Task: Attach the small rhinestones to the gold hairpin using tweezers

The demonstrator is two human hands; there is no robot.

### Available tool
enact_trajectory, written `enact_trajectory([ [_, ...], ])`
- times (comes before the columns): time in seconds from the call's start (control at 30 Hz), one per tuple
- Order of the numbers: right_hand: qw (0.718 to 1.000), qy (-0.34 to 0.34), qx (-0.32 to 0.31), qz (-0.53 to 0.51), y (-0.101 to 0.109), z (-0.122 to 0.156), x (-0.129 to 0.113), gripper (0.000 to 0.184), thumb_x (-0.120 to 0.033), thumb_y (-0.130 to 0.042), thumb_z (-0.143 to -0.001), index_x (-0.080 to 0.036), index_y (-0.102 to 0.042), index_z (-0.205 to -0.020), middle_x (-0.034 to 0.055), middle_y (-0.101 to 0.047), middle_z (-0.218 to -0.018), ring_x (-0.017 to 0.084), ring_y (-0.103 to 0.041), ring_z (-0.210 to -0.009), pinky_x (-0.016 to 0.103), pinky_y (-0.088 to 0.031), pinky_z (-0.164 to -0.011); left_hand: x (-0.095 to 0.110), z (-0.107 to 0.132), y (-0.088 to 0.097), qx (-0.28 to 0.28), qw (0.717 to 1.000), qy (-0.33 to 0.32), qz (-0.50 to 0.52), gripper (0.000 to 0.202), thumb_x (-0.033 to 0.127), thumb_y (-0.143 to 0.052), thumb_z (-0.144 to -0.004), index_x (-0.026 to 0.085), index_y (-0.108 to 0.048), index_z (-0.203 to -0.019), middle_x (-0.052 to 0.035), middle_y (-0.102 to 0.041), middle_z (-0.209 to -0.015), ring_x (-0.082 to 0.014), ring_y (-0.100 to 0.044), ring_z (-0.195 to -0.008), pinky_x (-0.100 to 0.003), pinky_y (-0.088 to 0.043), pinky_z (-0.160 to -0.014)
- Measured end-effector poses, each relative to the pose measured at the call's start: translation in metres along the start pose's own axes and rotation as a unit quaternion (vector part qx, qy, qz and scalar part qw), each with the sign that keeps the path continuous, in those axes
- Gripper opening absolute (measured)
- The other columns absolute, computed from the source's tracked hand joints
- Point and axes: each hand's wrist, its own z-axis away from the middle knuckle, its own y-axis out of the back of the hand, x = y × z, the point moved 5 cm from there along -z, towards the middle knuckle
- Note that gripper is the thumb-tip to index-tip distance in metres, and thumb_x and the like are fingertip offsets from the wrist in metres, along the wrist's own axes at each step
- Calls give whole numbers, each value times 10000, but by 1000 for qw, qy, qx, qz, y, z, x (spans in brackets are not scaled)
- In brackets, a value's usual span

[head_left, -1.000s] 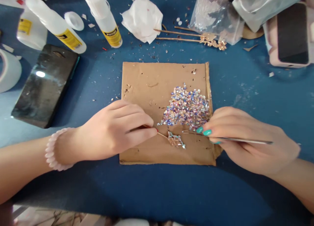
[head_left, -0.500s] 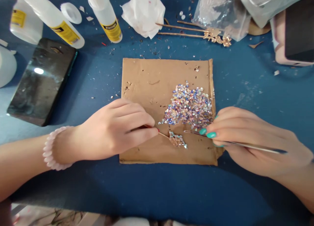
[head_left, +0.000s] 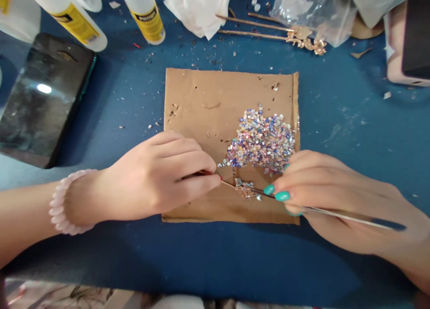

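My left hand [head_left: 174, 177] pinches the thin stem of a gold hair stick [head_left: 229, 183]. Its ornamental head [head_left: 244, 189], studded with small shiny stones, lies low over the cardboard [head_left: 201, 92]. Between the thumb and fingers of my right hand [head_left: 329, 188] are slim metal tweezers [head_left: 339, 214], slanting left. Their tips reach the ornament; whether they grip a stone there is too small to tell. Just above both hands, a heap of multicoloured rhinestones [head_left: 264, 141] covers the right part of the cardboard.
Behind the cardboard lie more gold hair sticks [head_left: 255, 35], a crumpled white tissue [head_left: 199, 9] and a clear plastic bag [head_left: 316, 13]. White bottles with yellow labels [head_left: 148, 24] stand at the back left. A dark phone [head_left: 43, 103] lies left, a pink-cased phone [head_left: 396, 49] far right.
My right hand has moved left and slightly down, bringing the tweezers' tips from beside the ornament onto it. My left hand keeps its hold. The view has shifted a little.
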Motion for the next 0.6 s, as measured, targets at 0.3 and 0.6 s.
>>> enact_trajectory([
  [0.3, 1000, -8, -8, 3, -1, 0, -1, 127, -145, -600, -963, -235, -682, -1001, 38, -794, -880, 166, -752, -792, 333, -657, -756, 1, 2, -1, 15, 1000, 4, 12, 269, 130, -373, -1081, 205, -627, -1126, -18, -749, -964, -177, -674, -921, -325, -470, -845],
  [0.6, 999, -5, -37, 26, -2, 2, 1, 122, -124, -656, -915, -214, -708, -979, 48, -795, -890, 191, -758, -817, 349, -672, -815, 1, 4, -4, 34, 999, 12, 16, 258, 108, -424, -1034, 237, -630, -1121, -10, -748, -986, -176, -689, -960, -325, -487, -883],
])
